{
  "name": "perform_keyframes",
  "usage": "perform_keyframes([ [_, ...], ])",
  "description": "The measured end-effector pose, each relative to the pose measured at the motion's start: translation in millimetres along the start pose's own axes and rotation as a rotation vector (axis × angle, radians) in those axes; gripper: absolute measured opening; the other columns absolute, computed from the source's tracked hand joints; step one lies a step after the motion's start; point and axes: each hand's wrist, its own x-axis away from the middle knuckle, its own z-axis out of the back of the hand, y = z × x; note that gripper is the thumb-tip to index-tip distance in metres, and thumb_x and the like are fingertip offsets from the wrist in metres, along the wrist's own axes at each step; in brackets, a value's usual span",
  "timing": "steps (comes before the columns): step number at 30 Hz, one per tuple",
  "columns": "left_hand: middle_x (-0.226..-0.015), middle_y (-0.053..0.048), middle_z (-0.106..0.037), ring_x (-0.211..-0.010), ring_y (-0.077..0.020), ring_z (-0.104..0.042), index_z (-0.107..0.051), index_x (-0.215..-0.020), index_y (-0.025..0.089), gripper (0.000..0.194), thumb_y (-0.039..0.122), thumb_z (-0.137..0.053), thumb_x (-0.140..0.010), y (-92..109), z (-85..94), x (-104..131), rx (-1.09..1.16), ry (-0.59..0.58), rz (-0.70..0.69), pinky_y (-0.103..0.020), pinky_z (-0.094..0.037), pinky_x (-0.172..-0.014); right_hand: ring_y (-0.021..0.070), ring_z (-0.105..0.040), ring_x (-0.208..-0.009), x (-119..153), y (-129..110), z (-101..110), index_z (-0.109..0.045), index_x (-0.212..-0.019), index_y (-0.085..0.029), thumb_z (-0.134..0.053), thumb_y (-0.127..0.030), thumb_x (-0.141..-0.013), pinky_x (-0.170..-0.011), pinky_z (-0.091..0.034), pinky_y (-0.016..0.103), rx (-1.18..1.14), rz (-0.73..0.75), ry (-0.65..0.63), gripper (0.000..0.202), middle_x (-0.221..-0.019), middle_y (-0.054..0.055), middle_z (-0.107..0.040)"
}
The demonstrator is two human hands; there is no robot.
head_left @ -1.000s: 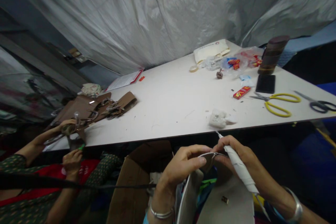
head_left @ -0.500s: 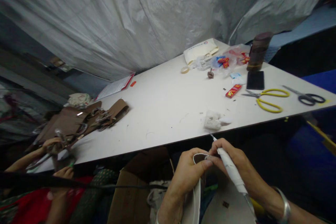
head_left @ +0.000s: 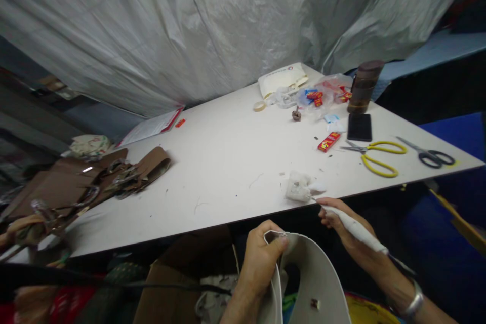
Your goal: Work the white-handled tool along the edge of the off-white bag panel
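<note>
My left hand pinches the upper edge of a curved white piece, which hangs open below the table's front edge. A small dark metal fitting shows on its inner face. In my right hand is a white-wrapped pen-like tool with a cable running from its rear end. The tool's thin tip touches or nearly touches a crumpled whitish pad at the table's edge. My right hand is apart from the white piece.
On the white table lie yellow-handled scissors, black-handled scissors, a phone, a red box and a dark bottle. Brown bag parts and another person's hand are at left. A cardboard box stands below.
My right hand has moved away from my left hand, bringing the tool's tip to the pad. The white piece now shows more of its inner face. The whole view has shifted slightly.
</note>
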Motion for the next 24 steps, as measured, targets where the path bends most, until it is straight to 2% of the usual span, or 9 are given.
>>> perform_keyframes([
  [2, -0.058, 0.002, -0.054, -0.057, -0.0092, -0.043, -0.062, -0.07, 0.015, 0.028, 0.035, -0.08, -0.063, -4, -9.0, -7, 0.048, 0.007, 0.005, -0.022, -0.032, -0.056, 0.0167, -0.069, -0.078, -14, 5, 1, -0.071, -0.116, -0.023, -0.062, -0.062, -0.098, -0.074, -0.058, 0.025, 0.109, 0.031, 0.052, 0.044, -0.099, 0.005, -0.075],
  [5, -0.058, 0.002, -0.055, -0.057, -0.0094, -0.043, -0.062, -0.07, 0.015, 0.031, 0.036, -0.082, -0.06, -13, -24.5, -17, 0.136, -0.002, 0.043, -0.022, -0.032, -0.057, 0.0149, -0.064, -0.069, -31, 7, -4, -0.069, -0.105, -0.023, -0.063, -0.06, -0.097, -0.066, -0.052, 0.024, 0.178, 0.026, 0.082, 0.038, -0.083, 0.0, -0.071],
  [8, -0.058, 0.002, -0.054, -0.057, -0.0094, -0.044, -0.061, -0.07, 0.015, 0.032, 0.035, -0.083, -0.058, -20, -35.0, -22, 0.209, 0.0, 0.094, -0.022, -0.033, -0.057, 0.0144, -0.065, -0.074, -41, 7, -11, -0.068, -0.1, -0.023, -0.068, -0.056, -0.096, -0.071, -0.051, 0.023, 0.127, 0.069, 0.072, 0.034, -0.085, -0.001, -0.07],
  [11, -0.058, 0.002, -0.054, -0.057, -0.0094, -0.043, -0.062, -0.071, 0.015, 0.031, 0.034, -0.082, -0.057, -23, -38.8, -25, 0.227, 0.004, 0.129, -0.023, -0.034, -0.058, 0.0149, -0.066, -0.08, -45, 8, -16, -0.07, -0.102, -0.023, -0.069, -0.055, -0.097, -0.077, -0.052, 0.023, 0.094, 0.117, 0.084, 0.033, -0.091, 0.0, -0.072],
  [17, -0.06, 0.001, -0.055, -0.06, -0.0101, -0.045, -0.064, -0.068, 0.014, 0.035, 0.039, -0.087, -0.058, -22, -35.4, -28, 0.185, 0.008, 0.111, -0.023, -0.036, -0.06, 0.0151, -0.063, -0.073, -44, 14, -22, -0.069, -0.103, -0.022, -0.068, -0.053, -0.099, -0.072, -0.052, 0.023, 0.082, 0.122, 0.054, 0.032, -0.083, 0.0, -0.068],
  [21, -0.063, 0.0, -0.057, -0.063, -0.0122, -0.048, -0.066, -0.069, 0.015, 0.044, 0.05, -0.088, -0.057, -24, -26.9, -27, 0.106, -0.037, 0.08, -0.026, -0.04, -0.064, 0.0149, -0.065, -0.077, -48, 18, -26, -0.068, -0.106, -0.022, -0.064, -0.049, -0.103, -0.075, -0.052, 0.023, 0.143, 0.188, 0.037, 0.027, -0.09, 0.002, -0.07],
  [23, -0.063, -0.002, -0.058, -0.063, -0.0147, -0.05, -0.066, -0.065, 0.016, 0.051, 0.062, -0.085, -0.055, -25, -31.8, -32, -0.011, -0.06, 0.032, -0.029, -0.042, -0.065, 0.0161, -0.067, -0.08, -47, 15, -29, -0.067, -0.11, -0.02, -0.058, -0.046, -0.107, -0.077, -0.054, 0.025, 0.204, 0.283, 0.003, 0.027, -0.093, 0.004, -0.072],
  [24, -0.06, -0.002, -0.058, -0.062, -0.0164, -0.05, -0.065, -0.06, 0.017, 0.056, 0.07, -0.083, -0.051, -25, -39.6, -38, -0.09, -0.043, -0.002, -0.031, -0.042, -0.064, 0.0175, -0.069, -0.084, -47, 13, -31, -0.068, -0.109, -0.02, -0.055, -0.046, -0.108, -0.08, -0.055, 0.027, 0.249, 0.331, 0.003, 0.03, -0.095, 0.006, -0.072],
])
